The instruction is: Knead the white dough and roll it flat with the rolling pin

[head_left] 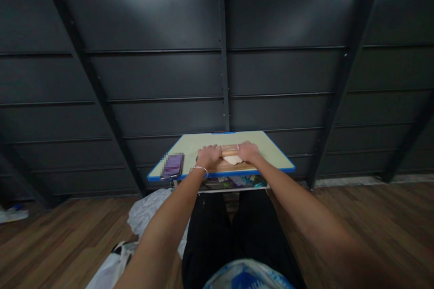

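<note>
A wooden rolling pin (pixel 229 153) lies crosswise over a flat piece of pale dough (pixel 233 160). Under both is a wooden board (pixel 217 168). My left hand (pixel 209 155) is closed over the pin's left end, and a bangle (pixel 202 168) circles that wrist. At the other end, my right hand (pixel 247 150) grips the pin. The hands cover both pin ends, and part of the dough is hidden behind the pin.
The small table (pixel 276 158) has a pale top with a blue edge. A purple phone-like item (pixel 172 165) lies at its left. Below the top, a shelf (pixel 237 182) holds assorted things. White cloth (pixel 147 210) lies left of my legs. A dark panelled wall (pixel 169 76) stands behind.
</note>
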The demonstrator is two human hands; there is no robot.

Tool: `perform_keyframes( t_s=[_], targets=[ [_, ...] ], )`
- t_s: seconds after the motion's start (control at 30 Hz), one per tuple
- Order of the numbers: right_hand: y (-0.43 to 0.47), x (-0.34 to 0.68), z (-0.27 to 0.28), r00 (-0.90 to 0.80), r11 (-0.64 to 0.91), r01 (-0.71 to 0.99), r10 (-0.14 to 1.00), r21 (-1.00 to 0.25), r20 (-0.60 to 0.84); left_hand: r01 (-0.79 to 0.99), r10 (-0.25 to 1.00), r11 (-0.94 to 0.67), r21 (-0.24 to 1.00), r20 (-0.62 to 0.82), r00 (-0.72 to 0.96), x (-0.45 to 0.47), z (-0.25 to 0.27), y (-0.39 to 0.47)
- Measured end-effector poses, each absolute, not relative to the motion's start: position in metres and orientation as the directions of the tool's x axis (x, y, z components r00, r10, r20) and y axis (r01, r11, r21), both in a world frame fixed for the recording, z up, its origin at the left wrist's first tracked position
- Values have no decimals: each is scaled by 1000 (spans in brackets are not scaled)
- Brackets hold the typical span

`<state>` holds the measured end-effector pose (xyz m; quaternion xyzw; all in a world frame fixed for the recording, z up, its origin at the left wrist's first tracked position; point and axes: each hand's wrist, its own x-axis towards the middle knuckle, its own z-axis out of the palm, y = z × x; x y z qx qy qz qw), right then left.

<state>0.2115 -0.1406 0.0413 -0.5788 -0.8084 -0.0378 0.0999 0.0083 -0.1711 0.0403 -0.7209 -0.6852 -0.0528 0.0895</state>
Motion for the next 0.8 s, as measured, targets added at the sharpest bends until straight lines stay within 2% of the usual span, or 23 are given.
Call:
perform_keyframes(
  t_s=[0.3,0.47,0.7,0.8],
  targets=[
    [-167,210,40,-258,285,956,928,-66,269,997,982,-29,-66,185,40,10,36,-181],
    [-177,210,38,-280,311,949,909,-53,309,996,974,-59,-67,216,72,5,30,-180],
    [-177,212,42,-303,334,938,920,-93,248,996,981,-41,-75,188,54,7,35,-189],
    [-164,215,46,-338,357,922,931,-152,139,995,979,-54,-85,189,70,11,42,-196]
  ],
)
